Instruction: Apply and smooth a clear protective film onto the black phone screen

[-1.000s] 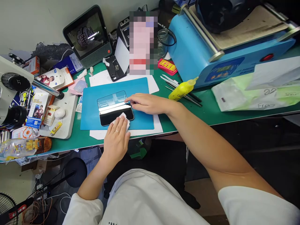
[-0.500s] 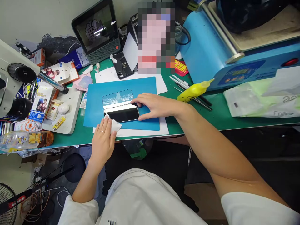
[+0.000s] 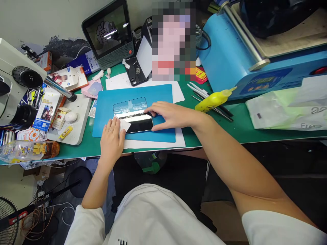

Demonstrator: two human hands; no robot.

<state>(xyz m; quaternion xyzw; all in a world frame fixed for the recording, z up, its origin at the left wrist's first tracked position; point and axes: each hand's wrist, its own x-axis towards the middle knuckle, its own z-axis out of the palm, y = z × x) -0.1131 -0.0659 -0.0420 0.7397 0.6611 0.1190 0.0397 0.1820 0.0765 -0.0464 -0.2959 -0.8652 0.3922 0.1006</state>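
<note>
A phone [image 3: 140, 126] with a dark, glossy screen lies on a blue mat [image 3: 163, 93]. Just behind it lies a clear glass panel [image 3: 130, 104] with a thin dark outline. My left hand [image 3: 111, 137], fingers together and nearly straight, presses a folded white wipe [image 3: 124, 126] against the phone's left end and hides that end. At the right end, my right hand [image 3: 167, 115] steadies the phone, thumb at the near corner and fingertips at the far edge.
White paper [image 3: 178, 136] sticks out under the mat. To the right are a yellow squeeze bottle [image 3: 212, 99], tweezers and a blue machine [image 3: 227, 54]. A microscope [image 3: 25, 78] and a drink bottle [image 3: 30, 150] stand left. A smart display [image 3: 108, 34] is at the back.
My left hand has moved slightly up and the wipe now covers the phone's left end rather than lying at its near corner. My right hand keeps its place on the phone.
</note>
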